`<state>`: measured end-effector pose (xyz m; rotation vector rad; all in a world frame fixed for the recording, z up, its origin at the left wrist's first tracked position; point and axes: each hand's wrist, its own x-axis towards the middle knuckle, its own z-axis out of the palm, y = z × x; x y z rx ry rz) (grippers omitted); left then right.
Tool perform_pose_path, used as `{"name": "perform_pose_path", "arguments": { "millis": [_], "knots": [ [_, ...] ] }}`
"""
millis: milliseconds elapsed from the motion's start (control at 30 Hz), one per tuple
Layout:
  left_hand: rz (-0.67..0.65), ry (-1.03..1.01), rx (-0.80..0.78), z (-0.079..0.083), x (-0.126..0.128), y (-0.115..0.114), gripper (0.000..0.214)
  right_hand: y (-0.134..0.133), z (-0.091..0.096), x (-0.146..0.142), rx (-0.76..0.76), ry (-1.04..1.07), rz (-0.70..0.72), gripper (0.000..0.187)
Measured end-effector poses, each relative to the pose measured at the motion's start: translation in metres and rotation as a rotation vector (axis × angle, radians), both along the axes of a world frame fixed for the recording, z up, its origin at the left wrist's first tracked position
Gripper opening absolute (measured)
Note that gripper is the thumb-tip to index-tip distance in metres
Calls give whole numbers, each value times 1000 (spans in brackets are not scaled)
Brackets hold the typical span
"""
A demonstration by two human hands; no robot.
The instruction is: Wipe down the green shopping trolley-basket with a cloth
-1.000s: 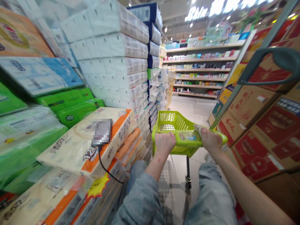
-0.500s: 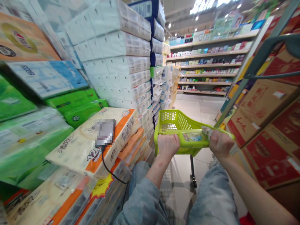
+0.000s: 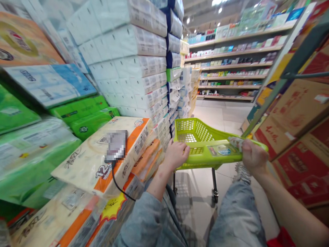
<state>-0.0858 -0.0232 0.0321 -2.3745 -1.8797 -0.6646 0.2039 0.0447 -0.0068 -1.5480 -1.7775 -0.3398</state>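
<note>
Jeans [image 3: 236, 219] fill the bottom of the view, and a lime-green plastic basket [image 3: 197, 132] on a wheeled stand is held just beyond them, above a caster [image 3: 215, 195] on the tiled floor [image 3: 208, 116]. The left hand [image 3: 176, 155] is closed, its fingers curled over the basket's near rim. The right hand [image 3: 253, 157] is closed at the rim's right end, with a small wrapped packet [image 3: 236, 142] pinched against it. A steady hold is judged best served by both hands staying closed and the packet being pressed firmly to the rim. Beside the basket, a tissue pack [image 3: 84, 161] carries a pixelated device [image 3: 116, 145] with a cable [image 3: 117, 188]. Tissue stacks [image 3: 138, 65] rise behind it, cartons [image 3: 295, 116] stand to the right, and shelves [image 3: 231, 65] lie far off. Compared with the earlier frame, the hands are set wider apart, the basket is turned rightward, and the packet has been carried right with its hand.
</note>
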Motion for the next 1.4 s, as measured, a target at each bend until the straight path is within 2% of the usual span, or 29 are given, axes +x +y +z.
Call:
{"name": "perform_pose_path", "arguments": {
  "millis": [67, 167, 333, 433, 567, 667, 767, 900, 1000, 1067, 1233, 1400],
  "knots": [
    [-10, 11, -48, -5, -2, 6, 44, -3, 7, -1, -100, -26, -9, 52],
    [67, -12, -10, -10, 3, 8, 48, -11, 17, -11, -185, -89, 21, 51],
    [110, -37, 13, -8, 11, 0, 45, -20, 30, -40, -192, -176, 285, 44],
    [89, -48, 22, -7, 12, -4, 45, -10, 39, -53, -344, -246, 363, 46],
    [104, -70, 35, -9, 12, -7, 45, 11, 55, -65, -587, -335, 332, 49],
    [129, -82, 41, -9, 13, -10, 45, 11, 64, -78, -703, -366, 339, 49],
    [150, -85, 29, -7, 13, -11, 46, -8, 64, -93, -612, -357, 417, 47],
    [165, -85, 20, -7, 14, -11, 45, -43, 51, -106, -324, -374, 574, 42],
    [166, -94, 19, -9, 16, -11, 45, -61, 41, -100, -110, -304, 600, 37],
    [156, -96, 15, -9, 19, -10, 45, -65, 38, -90, -26, -250, 617, 33],
    [134, -116, 10, -9, 30, -10, 43, -62, 37, -69, 13, -224, 611, 31],
    [142, -192, 24, -12, 43, -9, 43, -62, 28, -76, 40, -222, 502, 31]
  ]
}}
